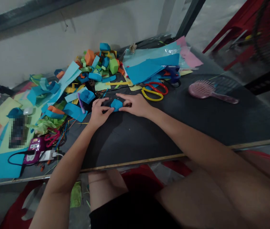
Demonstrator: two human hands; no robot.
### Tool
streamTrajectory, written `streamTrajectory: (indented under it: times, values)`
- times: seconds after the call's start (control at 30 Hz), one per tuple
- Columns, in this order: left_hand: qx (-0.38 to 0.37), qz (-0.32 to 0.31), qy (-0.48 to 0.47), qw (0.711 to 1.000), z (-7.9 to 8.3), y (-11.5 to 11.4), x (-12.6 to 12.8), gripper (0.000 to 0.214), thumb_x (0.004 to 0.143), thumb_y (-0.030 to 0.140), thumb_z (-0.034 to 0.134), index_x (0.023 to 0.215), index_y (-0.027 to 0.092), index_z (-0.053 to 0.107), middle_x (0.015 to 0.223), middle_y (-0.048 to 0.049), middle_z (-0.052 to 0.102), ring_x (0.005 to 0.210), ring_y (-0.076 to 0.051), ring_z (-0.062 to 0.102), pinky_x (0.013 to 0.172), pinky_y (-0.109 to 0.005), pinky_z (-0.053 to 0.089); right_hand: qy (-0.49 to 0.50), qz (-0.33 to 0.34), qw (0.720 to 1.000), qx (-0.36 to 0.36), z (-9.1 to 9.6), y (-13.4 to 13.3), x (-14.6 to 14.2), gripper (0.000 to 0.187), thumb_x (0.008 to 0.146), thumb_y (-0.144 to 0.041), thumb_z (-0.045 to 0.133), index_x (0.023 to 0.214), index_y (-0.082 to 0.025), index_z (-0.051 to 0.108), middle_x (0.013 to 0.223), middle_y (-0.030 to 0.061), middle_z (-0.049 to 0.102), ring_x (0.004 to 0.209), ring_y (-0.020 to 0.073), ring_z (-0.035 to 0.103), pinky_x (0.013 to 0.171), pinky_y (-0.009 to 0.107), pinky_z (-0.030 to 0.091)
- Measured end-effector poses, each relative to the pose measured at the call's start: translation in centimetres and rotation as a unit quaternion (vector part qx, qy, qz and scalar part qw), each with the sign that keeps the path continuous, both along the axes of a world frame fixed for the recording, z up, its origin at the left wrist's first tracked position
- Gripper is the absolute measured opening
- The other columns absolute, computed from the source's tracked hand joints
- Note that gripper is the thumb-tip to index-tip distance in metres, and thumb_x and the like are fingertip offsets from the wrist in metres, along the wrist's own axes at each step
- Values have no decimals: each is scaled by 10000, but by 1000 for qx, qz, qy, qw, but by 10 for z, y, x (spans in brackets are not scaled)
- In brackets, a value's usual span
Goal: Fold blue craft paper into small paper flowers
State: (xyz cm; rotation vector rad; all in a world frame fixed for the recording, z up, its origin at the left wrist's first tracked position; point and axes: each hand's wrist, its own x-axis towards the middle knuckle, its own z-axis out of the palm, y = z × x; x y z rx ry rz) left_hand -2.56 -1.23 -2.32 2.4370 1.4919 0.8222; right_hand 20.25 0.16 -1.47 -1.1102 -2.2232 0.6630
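A small blue folded paper piece (116, 105) sits between my two hands, just over the black tabletop. Thumb and fingertips of my left hand (99, 112) pinch its left side. My right hand (136, 105) grips the opposite side with the thumb and a curled finger, while its index finger reaches out above the piece. To the left of my left hand lie a blue paper shape (87, 96) and a purple pen-like stick (81, 103). Scissors (152, 94) with yellow and red handles rest beyond my right hand.
A heap of colourful folded paper (101, 63) stands against the wall. Blue sheets (146, 70) lie at the back, and a pink hairbrush (204, 89) is on the right. Toward the left are a purple device (35, 149) with cables and a white adapter (47, 155). The table's front edge (135, 163) is near me.
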Motion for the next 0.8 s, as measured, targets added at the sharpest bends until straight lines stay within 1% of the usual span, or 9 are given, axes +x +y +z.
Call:
streamTrajectory:
  times: [0.1, 0.2, 0.3, 0.4, 0.53, 0.67, 0.8]
  values:
    - [20, 22, -2, 1000, 2, -1, 1, 210, 891, 379, 641, 814, 242, 780, 1247, -61, 650, 1226, -261, 488, 1080, -530, 392, 28, -13, 999, -30, -1, 1, -1, 691, 816, -299, 719, 1456, -179, 486, 843, 53, 778, 756, 207, 701, 824, 357, 518]
    - [30, -7, 24, 999, 6, -2, -2, 193, 854, 396, 686, 795, 233, 768, 1303, -57, 601, 1269, -272, 444, 1098, -523, 371, 34, -14, 998, -48, -2, 4, 0, 693, 811, -289, 720, 1455, -177, 488, 856, 59, 778, 758, 209, 697, 835, 382, 531]
    - [26, -45, 64, 997, 8, 0, -7, 162, 807, 383, 739, 877, 240, 768, 1407, -68, 521, 1326, -307, 382, 1112, -545, 336, 47, -17, 998, -49, -4, 6, 2, 681, 801, -264, 720, 1442, -180, 505, 878, 64, 776, 780, 214, 701, 838, 392, 544]
    - [16, -54, 93, 994, 5, 4, -12, 165, 827, 334, 718, 962, 250, 762, 1445, -84, 483, 1348, -331, 353, 1108, -569, 319, 68, -14, 996, -57, -5, 7, 3, 666, 783, -247, 729, 1416, -175, 537, 888, 65, 776, 802, 218, 707, 843, 388, 550]
    - [19, -67, 99, 993, 1, 7, -11, 162, 838, 330, 702, 964, 246, 760, 1419, -93, 494, 1344, -329, 355, 1114, -563, 316, 75, -6, 995, -69, -5, 9, 4, 683, 774, -238, 731, 1422, -163, 528, 898, 71, 776, 815, 216, 707, 847, 382, 550]
    - [20, -74, 91, 993, 2, 7, -7, 114, 838, 316, 702, 900, 246, 767, 1336, -81, 547, 1315, -308, 382, 1115, -544, 326, 74, 3, 994, -83, -5, 9, 5, 692, 777, -228, 724, 1433, -165, 513, 910, 72, 777, 814, 211, 702, 843, 378, 551]
    - [28, -86, 65, 994, 4, 8, -6, 107, 836, 341, 709, 838, 257, 775, 1309, -64, 564, 1293, -289, 401, 1116, -524, 338, 74, 0, 993, -91, -5, 10, 6, 690, 781, -222, 721, 1432, -135, 511, 901, 78, 777, 818, 210, 693, 851, 378, 549]
